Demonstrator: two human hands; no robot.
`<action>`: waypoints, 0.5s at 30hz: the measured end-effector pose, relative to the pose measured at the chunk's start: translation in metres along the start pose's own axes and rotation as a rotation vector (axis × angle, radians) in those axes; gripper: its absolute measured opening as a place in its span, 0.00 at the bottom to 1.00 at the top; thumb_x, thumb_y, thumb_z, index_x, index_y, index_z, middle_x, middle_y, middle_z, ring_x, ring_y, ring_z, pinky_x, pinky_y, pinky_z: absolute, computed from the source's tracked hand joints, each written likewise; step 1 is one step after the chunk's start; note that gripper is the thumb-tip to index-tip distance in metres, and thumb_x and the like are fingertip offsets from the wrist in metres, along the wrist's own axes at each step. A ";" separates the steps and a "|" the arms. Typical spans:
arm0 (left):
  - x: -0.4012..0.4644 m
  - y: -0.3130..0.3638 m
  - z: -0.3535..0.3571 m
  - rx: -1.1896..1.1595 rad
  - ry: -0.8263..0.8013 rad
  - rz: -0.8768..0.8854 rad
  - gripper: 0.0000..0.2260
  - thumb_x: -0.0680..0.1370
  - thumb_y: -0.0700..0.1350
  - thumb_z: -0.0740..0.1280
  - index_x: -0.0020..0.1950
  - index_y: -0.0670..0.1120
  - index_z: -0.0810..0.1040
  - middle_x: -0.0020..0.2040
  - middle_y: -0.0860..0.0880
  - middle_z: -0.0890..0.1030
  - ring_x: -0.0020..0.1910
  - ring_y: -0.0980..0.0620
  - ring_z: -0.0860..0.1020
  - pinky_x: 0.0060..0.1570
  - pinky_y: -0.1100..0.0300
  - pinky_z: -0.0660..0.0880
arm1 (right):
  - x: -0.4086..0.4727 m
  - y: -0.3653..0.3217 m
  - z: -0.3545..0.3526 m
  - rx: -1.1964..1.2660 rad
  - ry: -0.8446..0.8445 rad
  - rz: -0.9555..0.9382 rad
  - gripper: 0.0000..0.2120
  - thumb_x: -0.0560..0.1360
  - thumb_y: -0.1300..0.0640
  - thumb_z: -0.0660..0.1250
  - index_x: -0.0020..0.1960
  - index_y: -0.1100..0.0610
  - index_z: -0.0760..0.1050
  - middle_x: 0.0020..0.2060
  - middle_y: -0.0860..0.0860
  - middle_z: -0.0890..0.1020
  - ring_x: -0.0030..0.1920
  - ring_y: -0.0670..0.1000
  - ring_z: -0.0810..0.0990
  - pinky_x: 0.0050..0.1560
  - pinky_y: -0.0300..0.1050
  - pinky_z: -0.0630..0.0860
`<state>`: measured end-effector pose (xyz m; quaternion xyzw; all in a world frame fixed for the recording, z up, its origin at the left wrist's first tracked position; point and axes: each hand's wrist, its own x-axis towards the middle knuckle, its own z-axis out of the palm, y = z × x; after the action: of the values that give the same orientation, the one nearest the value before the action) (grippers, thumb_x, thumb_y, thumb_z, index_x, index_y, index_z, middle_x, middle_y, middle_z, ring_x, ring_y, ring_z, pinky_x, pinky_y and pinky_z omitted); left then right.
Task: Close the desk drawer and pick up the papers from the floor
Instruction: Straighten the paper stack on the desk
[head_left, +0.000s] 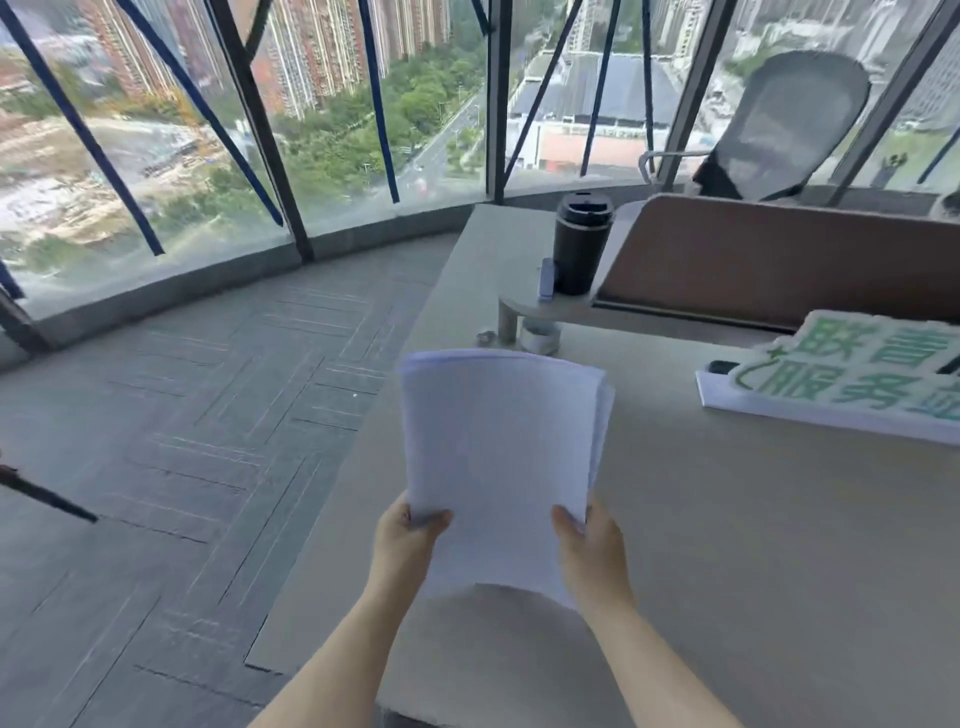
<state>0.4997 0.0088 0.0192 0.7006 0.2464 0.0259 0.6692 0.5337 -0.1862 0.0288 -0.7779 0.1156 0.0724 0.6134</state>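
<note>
A stack of white papers (498, 457) is held upright above the near left part of the beige desk (727, 545). My left hand (408, 540) grips the stack's lower left edge with the thumb on the front. My right hand (592, 545) grips its lower right edge the same way. The stack's bottom edge curves a little above the desk top. No desk drawer is visible in this view. The grey carpet floor (182, 426) to the left shows no papers.
A black travel mug (579, 244) stands on a raised shelf (550, 306) at the desk's back. A white and green sign (852, 379) lies at the right. A brown divider panel (779, 254) and a mesh office chair (789, 124) are behind. Floor-to-ceiling windows (156, 130) curve around the left.
</note>
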 end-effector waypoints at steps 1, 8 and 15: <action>0.010 0.009 0.000 0.031 0.006 0.005 0.07 0.74 0.36 0.72 0.45 0.47 0.82 0.40 0.50 0.83 0.40 0.49 0.79 0.42 0.57 0.74 | 0.013 -0.008 0.004 -0.052 0.015 -0.007 0.09 0.76 0.62 0.63 0.54 0.59 0.78 0.45 0.52 0.84 0.47 0.56 0.83 0.48 0.52 0.78; 0.111 0.039 -0.022 0.383 0.122 -0.012 0.17 0.76 0.35 0.65 0.31 0.48 0.64 0.30 0.50 0.68 0.28 0.51 0.64 0.28 0.56 0.60 | 0.097 -0.052 0.056 -0.268 -0.171 0.138 0.09 0.73 0.63 0.60 0.51 0.56 0.74 0.42 0.52 0.80 0.41 0.55 0.78 0.40 0.46 0.73; 0.179 0.001 -0.055 0.657 0.134 -0.214 0.17 0.78 0.38 0.62 0.32 0.48 0.61 0.31 0.50 0.68 0.28 0.50 0.64 0.30 0.58 0.59 | 0.142 -0.022 0.126 -0.269 -0.261 0.258 0.13 0.73 0.67 0.60 0.53 0.54 0.73 0.53 0.56 0.82 0.47 0.55 0.79 0.45 0.44 0.74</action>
<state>0.6367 0.1271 -0.0265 0.8455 0.3567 -0.0791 0.3894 0.6802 -0.0716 -0.0168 -0.8155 0.1231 0.2650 0.4996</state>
